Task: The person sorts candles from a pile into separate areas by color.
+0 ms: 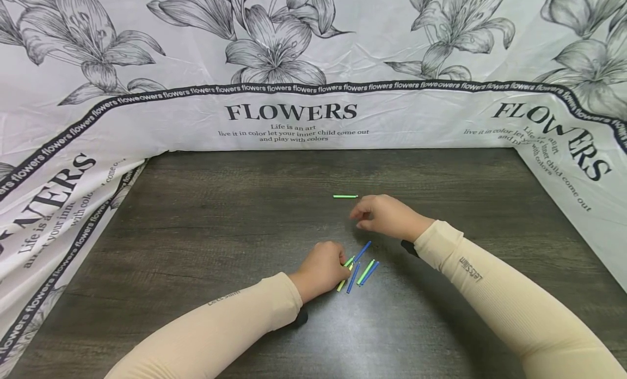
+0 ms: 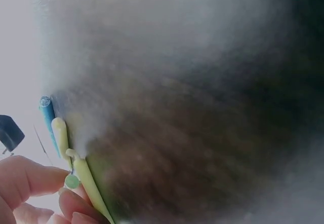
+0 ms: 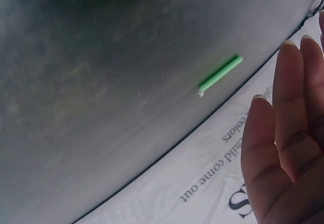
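Note:
Thin candles lie in a loose group on the dark table. My left hand (image 1: pixel 320 271) pinches a green candle (image 2: pixel 72 181) between thumb and finger at the group's left side. Against those fingers is a yellow candle (image 1: pixel 341 285), its wick visible in the left wrist view. Close by lie a blue candle (image 1: pixel 362 251), another blue candle (image 1: pixel 353 278), and a green candle (image 1: pixel 365 272) beside a third blue candle (image 1: pixel 370 273). My right hand (image 1: pixel 394 215) hovers with relaxed fingers, holding nothing. Just beyond its fingertips a single green candle (image 1: pixel 345 196) lies apart.
The dark wood-grain table (image 1: pixel 220 205) reaches back to a white flower-printed cloth (image 1: pixel 294 117), which hangs behind it and along both sides. Cream sleeves cover both forearms. Much of the left wrist view is blurred.

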`<state>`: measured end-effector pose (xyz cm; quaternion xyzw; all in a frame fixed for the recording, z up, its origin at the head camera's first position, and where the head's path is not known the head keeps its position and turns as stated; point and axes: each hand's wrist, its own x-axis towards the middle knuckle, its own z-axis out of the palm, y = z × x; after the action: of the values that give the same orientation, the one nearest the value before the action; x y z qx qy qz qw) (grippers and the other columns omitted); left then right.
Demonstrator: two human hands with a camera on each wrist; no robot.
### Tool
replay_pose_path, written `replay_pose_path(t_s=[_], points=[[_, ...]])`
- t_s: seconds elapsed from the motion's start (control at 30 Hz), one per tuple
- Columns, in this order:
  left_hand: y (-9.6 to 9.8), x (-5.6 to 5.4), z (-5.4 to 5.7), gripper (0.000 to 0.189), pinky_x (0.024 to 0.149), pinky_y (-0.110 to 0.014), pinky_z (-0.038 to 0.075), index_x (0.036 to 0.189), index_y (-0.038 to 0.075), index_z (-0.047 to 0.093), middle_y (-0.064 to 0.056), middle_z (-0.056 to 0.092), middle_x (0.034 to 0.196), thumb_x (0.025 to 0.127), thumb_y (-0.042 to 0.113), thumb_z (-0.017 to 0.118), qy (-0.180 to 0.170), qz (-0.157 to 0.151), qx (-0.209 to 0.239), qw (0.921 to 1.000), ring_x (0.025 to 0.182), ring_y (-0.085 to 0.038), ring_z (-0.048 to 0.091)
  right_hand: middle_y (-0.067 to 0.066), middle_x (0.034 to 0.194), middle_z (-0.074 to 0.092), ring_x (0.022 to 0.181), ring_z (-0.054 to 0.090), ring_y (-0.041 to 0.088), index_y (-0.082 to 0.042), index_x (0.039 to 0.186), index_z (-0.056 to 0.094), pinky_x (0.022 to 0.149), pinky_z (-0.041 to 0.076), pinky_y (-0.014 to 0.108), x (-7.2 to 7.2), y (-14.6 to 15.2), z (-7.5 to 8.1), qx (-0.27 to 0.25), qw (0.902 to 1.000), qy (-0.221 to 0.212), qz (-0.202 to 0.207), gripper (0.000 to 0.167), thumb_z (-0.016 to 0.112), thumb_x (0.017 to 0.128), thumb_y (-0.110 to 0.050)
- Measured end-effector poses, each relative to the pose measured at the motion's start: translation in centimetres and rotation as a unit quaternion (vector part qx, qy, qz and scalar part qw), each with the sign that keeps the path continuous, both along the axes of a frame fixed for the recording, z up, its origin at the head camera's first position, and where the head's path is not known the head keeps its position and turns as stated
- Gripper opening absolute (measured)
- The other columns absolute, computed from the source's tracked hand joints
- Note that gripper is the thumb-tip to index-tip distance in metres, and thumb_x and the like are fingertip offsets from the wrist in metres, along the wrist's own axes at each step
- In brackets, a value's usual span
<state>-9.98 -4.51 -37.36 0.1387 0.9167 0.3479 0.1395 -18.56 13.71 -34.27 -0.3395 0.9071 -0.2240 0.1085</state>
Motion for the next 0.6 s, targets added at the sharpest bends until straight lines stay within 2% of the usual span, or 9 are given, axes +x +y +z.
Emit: replay_pose_path(t_s=[0.4, 0.6], points=[[-0.2, 0.0, -0.1, 0.020, 0.048, -0.020, 0.033, 0.067, 0.009, 0.053, 0.004, 0.047, 0.059, 0.076, 0.001, 0.069, 0.000, 0.001, -0.007, 1.0000, 0.051, -0.008, 0.040, -0.002, 0.096, 0.067, 0.087, 0.062, 0.012, -0.012, 0.095, 0.072, 0.077, 0.051, 0.033, 2.3, 0.8, -0.6, -0.010, 0.9993, -0.019, 0.031, 0.012, 0.074, 0.083, -0.009], [-0.4, 0.2, -0.2, 0.019, 0.047, -0.019, 0.032, 0.067, 0.009, 0.054, 0.004, 0.047, 0.059, 0.075, -0.001, 0.068, -0.001, 0.000, 0.002, 1.0000, 0.050, -0.008, 0.040, -0.004, 0.092, 0.066, 0.082, 0.060, 0.006, -0.013, 0.091, 0.072, 0.074, 0.051, 0.029, 3.2, 1.2, -0.9, -0.022, 0.9981, -0.028, 0.050, 0.011, 0.075, 0.082, -0.007]])
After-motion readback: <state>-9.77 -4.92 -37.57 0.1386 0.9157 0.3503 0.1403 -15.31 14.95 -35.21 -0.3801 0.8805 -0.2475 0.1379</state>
